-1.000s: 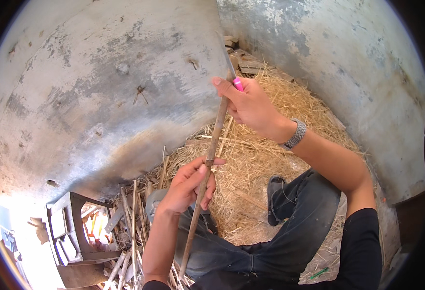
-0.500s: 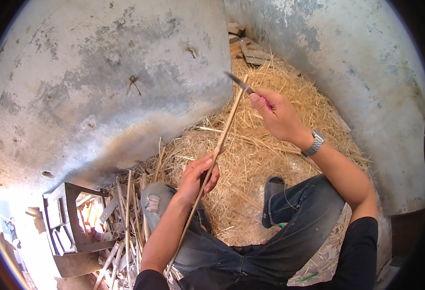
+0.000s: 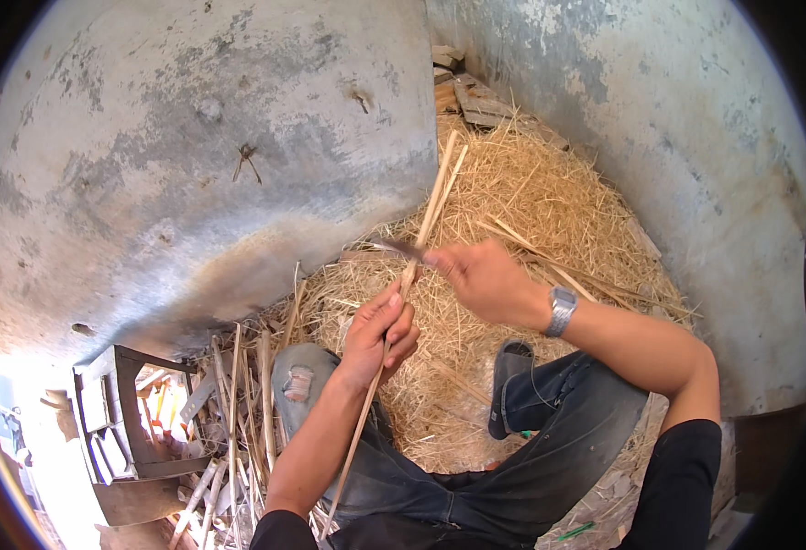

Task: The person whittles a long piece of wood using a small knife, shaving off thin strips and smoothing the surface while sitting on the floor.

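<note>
My left hand [image 3: 380, 335] is closed around a long, thin bamboo-like strip [image 3: 441, 174], which slants from beside my left forearm up toward the far wall. Its upper end is split into two lengths that stand slightly apart. In my right hand [image 3: 493, 280] I grip a knife; its dark blade [image 3: 397, 246] crosses the strip at the split, just above my left fingers. The fist hides most of the knife's handle.
Pale shavings [image 3: 550, 192] cover the floor ahead, with loose strips on the right. Bare walls [image 3: 238, 110] rise left and right. Beside my left knee [image 3: 304, 376] lie several sticks [image 3: 267, 403] and a dark frame [image 3: 137, 412]. A small green item [image 3: 575, 531] lies lower right.
The knife in my right hand has moved down and left along the strip, from near its tip to just above my left hand. The strip's upper end now shows two separated lengths.
</note>
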Tool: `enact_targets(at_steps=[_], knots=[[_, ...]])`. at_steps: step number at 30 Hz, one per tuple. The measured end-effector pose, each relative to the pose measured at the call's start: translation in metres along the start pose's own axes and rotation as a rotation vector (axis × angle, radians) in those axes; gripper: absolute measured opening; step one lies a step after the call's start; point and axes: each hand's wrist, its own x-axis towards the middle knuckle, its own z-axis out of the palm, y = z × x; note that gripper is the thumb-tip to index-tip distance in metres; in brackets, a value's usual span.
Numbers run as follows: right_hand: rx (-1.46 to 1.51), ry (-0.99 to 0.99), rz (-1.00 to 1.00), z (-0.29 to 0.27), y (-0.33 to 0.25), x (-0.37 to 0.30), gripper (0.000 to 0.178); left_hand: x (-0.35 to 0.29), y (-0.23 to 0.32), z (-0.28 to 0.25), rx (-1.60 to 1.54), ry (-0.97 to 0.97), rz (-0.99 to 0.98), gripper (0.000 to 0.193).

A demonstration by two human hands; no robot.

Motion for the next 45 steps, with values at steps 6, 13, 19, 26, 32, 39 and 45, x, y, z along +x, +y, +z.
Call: enact_targets(at_steps=[6, 13, 19, 26, 32, 39, 45], knots=[[0.001, -0.001, -0.085, 0.017, -0.004, 0.002, 0.043, -0.005, 0.005, -0.004, -0.033, 0.016, 0.042, 0.037], [-0.137, 0.152, -0.034, -0.002, 0.008, 0.019, 0.046, -0.004, 0.008, -0.001, -0.145, -0.043, -0.047, 0.049], [0.002, 0.000, -0.013, 0.016, -0.016, 0.008, 0.046, -0.005, 0.006, -0.007, -0.026, 0.028, 0.034, 0.048], [0.178, -0.134, 0.035, 0.033, -0.014, 0.001, 0.047, -0.004, 0.005, -0.009, -0.224, 0.027, 0.039, 0.049], [0.503, 0.010, 0.255, 0.002, 0.009, 0.020, 0.044, -0.012, 0.002, -0.011, -0.524, -0.166, -0.048, 0.056], [0.344, 0.085, 0.158, -0.012, 0.010, 0.024, 0.039, -0.013, -0.007, -0.012, -0.339, -0.196, -0.187, 0.060], [0.427, 0.237, 0.159, -0.019, 0.018, 0.025, 0.037, -0.009, -0.006, 0.001, 0.113, -0.125, -0.153, 0.067]])
